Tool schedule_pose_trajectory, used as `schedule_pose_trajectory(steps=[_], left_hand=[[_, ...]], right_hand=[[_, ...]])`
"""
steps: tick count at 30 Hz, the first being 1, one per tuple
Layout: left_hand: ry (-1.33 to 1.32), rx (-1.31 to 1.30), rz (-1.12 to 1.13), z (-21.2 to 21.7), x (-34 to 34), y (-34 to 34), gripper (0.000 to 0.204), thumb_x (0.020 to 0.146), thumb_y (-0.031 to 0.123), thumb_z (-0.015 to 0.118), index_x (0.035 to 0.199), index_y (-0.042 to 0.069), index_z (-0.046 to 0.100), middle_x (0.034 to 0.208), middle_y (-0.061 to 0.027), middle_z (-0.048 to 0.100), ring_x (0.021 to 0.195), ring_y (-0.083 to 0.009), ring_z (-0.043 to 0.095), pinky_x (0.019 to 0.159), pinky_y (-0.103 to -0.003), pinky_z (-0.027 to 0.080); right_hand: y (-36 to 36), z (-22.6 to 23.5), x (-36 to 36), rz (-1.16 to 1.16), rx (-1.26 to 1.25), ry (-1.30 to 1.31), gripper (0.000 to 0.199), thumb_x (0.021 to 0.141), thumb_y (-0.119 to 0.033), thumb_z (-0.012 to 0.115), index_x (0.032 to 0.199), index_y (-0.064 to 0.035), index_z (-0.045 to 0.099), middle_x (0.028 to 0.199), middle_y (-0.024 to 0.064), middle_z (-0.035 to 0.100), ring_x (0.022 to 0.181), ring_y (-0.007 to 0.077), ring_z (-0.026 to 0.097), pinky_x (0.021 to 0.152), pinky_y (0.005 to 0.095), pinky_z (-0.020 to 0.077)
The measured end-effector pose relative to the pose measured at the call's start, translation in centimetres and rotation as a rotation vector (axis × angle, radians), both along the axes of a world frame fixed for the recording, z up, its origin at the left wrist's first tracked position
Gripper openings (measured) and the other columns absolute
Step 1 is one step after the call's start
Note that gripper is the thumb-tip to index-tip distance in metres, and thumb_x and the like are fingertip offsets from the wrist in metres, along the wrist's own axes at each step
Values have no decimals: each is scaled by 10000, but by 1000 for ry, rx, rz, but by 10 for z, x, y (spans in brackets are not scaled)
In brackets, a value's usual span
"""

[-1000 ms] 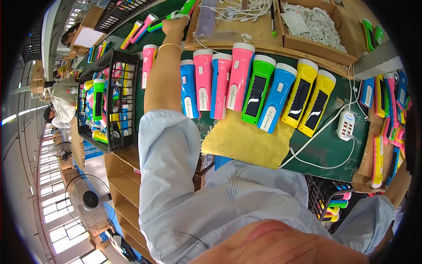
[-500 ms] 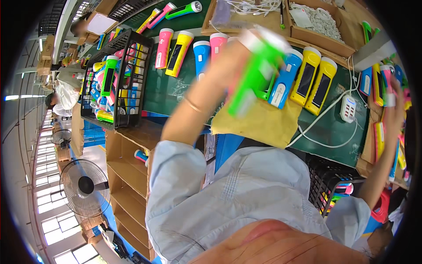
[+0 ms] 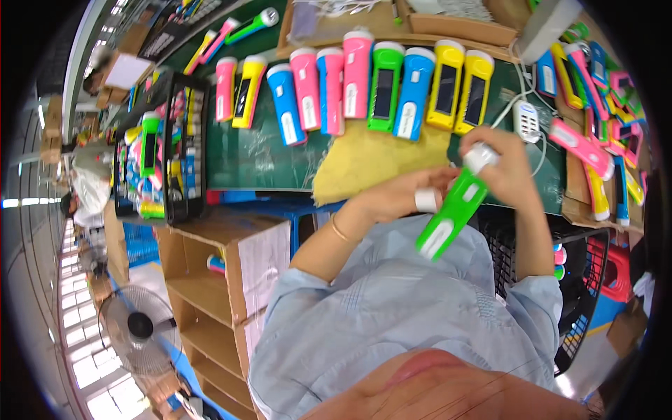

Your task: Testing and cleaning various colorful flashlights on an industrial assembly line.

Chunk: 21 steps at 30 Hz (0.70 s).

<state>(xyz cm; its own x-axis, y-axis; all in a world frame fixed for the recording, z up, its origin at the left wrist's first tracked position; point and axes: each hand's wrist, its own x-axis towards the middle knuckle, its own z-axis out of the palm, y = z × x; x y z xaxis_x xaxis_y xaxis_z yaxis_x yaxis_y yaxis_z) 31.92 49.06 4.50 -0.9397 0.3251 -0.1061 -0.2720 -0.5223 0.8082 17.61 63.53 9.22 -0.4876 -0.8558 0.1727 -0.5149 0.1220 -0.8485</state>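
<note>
One green flashlight [image 3: 455,210], held aslant off the near right corner of the yellow sheet [image 3: 357,164].

My right hand [image 3: 507,171] is clasped round its white head end, right of the sheet; the long axis runs from there leftward and toward my body, tail free, nearer me than the sheet. My left hand [image 3: 409,192], at the sheet's near edge, is just beside the barrel, white band [image 3: 425,201] at its fingers; cannot tell whether it touches. Right hand is nearer the head.
</note>
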Motion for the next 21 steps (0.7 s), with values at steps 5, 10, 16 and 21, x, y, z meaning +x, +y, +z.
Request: schedule_pose_trajectory(steps=[5, 10, 16, 21], left_hand=[[-95, -6, 252, 7, 1, 20, 432, 798, 193, 645, 1123, 27, 413, 907, -102, 560, 654, -191, 613, 580, -309, 523], [-179, 275, 466, 28, -13, 1, 373, 880, 319, 543, 1115, 40, 464, 826, -79, 547, 598, -156, 555, 509, -275, 473], [-173, 398, 393, 28, -27, -3, 441, 902, 372, 468, 1175, 25, 453, 852, -91, 536, 619, -169, 532, 544, -291, 456], [-217, 200, 551, 23, -38, -5, 272, 860, 247, 506, 1034, 38, 505, 837, -101, 576, 710, -209, 579, 652, -355, 502]], right_hand=[[-15, -14, 27, -102, -148, -63, 224, 827, -183, 568, 960, -4, 551, 834, 134, 592, 753, 261, 601, 655, 327, 471], [-4, -52, 13, -306, -253, 363, 190, 758, -60, 630, 921, -2, 549, 913, 131, 563, 853, 291, 549, 697, 345, 455], [7, -66, 17, -215, -286, 492, 219, 692, -31, 679, 872, -18, 555, 871, 111, 552, 827, 295, 535, 694, 358, 448], [7, -74, 20, -150, -232, 576, 219, 716, -73, 650, 905, -32, 547, 850, 114, 547, 798, 294, 534, 678, 370, 427]])
